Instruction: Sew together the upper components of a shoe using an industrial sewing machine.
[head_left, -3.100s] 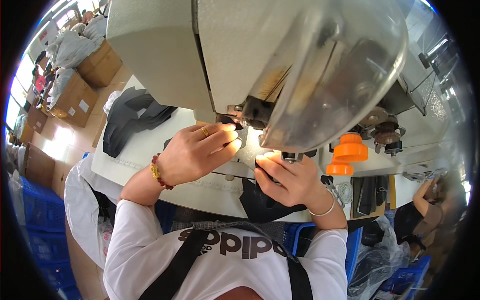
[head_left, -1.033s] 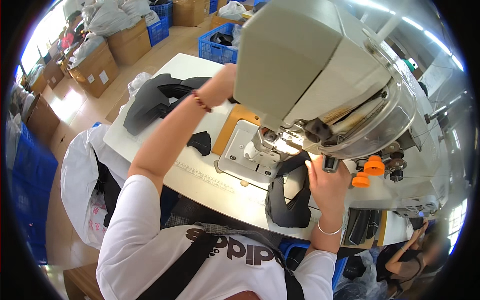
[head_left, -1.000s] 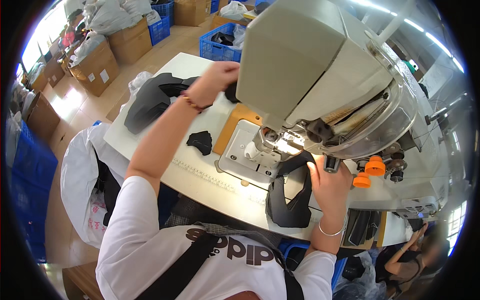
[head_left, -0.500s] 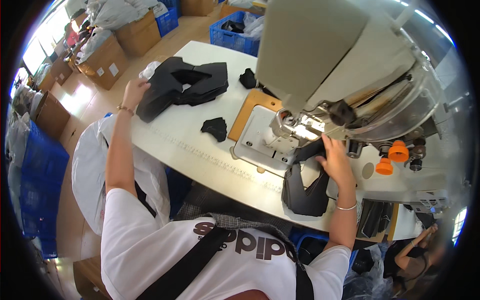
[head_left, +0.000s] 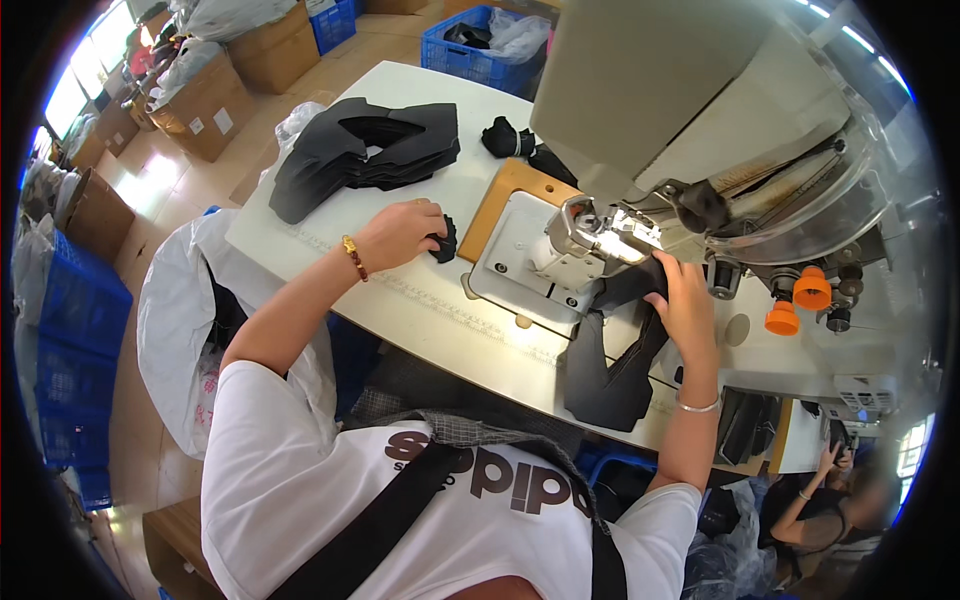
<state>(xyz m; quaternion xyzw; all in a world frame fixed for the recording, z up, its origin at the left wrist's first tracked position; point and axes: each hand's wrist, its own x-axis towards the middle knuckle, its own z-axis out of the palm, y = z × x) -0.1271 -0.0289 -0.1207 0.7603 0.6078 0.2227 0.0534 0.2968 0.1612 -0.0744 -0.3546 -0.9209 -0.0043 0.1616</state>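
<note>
Left fingers curl over the small cloth, grip unclear. Parted right fingers should flatten the larger cloth beneath.

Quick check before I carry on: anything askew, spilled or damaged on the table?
Nothing looks spilled or damaged that I can see. Slightly untidy: the black stack on the left of the white table, its layered edges fanned unevenly.

Windows glare, bright light pools at the needle area, and edges bend.
</note>
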